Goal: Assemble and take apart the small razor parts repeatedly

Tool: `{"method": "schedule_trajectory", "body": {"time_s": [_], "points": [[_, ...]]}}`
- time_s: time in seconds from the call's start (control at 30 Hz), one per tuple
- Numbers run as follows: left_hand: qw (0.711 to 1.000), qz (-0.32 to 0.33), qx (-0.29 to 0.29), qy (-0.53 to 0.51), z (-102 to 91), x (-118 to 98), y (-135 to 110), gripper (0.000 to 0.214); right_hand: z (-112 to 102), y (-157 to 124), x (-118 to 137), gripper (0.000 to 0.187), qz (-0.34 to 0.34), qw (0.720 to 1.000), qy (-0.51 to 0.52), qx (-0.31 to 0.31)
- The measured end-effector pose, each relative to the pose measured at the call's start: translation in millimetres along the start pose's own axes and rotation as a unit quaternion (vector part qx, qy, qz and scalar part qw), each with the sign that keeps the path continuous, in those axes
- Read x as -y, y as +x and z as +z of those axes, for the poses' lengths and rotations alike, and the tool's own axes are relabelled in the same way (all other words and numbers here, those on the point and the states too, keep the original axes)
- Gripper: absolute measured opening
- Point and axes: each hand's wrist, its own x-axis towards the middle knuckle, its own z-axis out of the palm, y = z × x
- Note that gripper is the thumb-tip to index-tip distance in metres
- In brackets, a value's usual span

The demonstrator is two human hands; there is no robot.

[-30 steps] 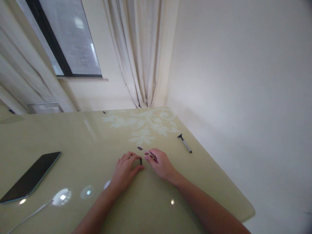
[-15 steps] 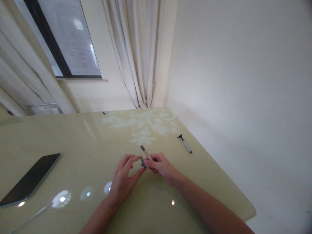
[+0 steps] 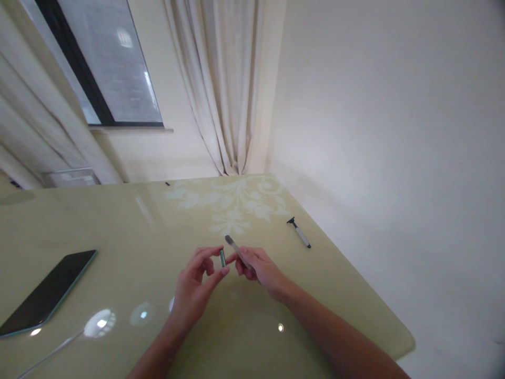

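My left hand (image 3: pixel 193 287) pinches a small dark-and-green razor cartridge (image 3: pixel 222 258) upright between thumb and index finger, above the table. Close to its right, my right hand (image 3: pixel 256 266) is closed around a slim grey razor handle (image 3: pixel 239 252). The handle's dark end points up and to the left, past the fingers; its other end is hidden by the palm. One right fingertip reaches toward the cartridge, and I cannot tell whether it touches. A second razor (image 3: pixel 300 233) with a black head and grey handle lies to the right of my hands.
The glossy cream table (image 3: pixel 130 231) has its right edge along a white wall (image 3: pixel 374 131). A dark tablet (image 3: pixel 49 292) lies at the left, with a white cable (image 3: pixel 51 352) in front. A tiny dark piece (image 3: pixel 168 184) sits at the far edge, before the curtains (image 3: pixel 224 84).
My left hand has moved slightly left with the cartridge, which now stands more upright and farther from the right hand. The razor handle has tilted a little in my right hand.
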Motion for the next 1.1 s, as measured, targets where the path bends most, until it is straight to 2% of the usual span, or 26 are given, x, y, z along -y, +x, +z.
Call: {"method": "schedule_trajectory", "body": {"time_s": [0.03,0.13,0.27,0.43,0.5,0.6,0.67,0.73,0.83,0.9,0.97,1.03,1.1], "points": [[1.000,-0.017,-0.008,-0.016,-2.1,-1,1,0.038,-3,-1,2,0.055,-0.040,0.997,-0.069,-0.013],[0.997,-0.057,-0.018,-0.050,-7.0,-1,4,0.042,-9,-2,6,0.041,-0.131,0.963,-0.231,-0.034],[0.990,-0.098,-0.025,-0.096,-7.7,4,3,0.045,-6,-4,1,0.041,-0.159,0.931,-0.319,-0.071],[0.977,-0.143,-0.062,-0.145,-5.8,10,2,0.051,-5,-5,-5,0.042,-0.210,0.917,-0.340,-0.019],[0.977,-0.145,-0.053,-0.147,-5.4,11,2,0.051,-7,-4,-6,0.042,-0.214,0.907,-0.360,-0.046],[0.978,-0.149,-0.032,-0.143,-4.9,13,2,0.049,-8,-3,-8,0.044,-0.228,0.867,-0.427,-0.119],[0.976,-0.155,-0.032,-0.150,-4.9,14,2,0.048,-6,-4,-9,0.045,-0.243,0.846,-0.458,-0.127],[0.971,-0.163,-0.045,-0.166,-5.5,15,2,0.049,-3,-6,-9,0.043,-0.257,0.847,-0.456,-0.097],[0.965,-0.170,-0.059,-0.190,-7.1,16,2,0.051,-2,-7,-10,0.041,-0.248,0.878,-0.407,-0.041],[0.966,-0.169,-0.049,-0.188,-7.3,18,2,0.051,-3,-6,-10,0.041,-0.241,0.887,-0.393,-0.042],[0.969,-0.168,-0.037,-0.177,-6.3,18,0,0.050,-7,-5,-12,0.043,-0.245,0.871,-0.418,-0.078],[0.969,-0.170,-0.035,-0.177,-4.4,18,0,0.048,-9,-4,-13,0.044,-0.255,0.844,-0.458,-0.112],[0.966,-0.175,-0.044,-0.187,-2.3,16,0,0.049,-8,-5,-13,0.044,-0.271,0.827,-0.480,-0.110]]}}
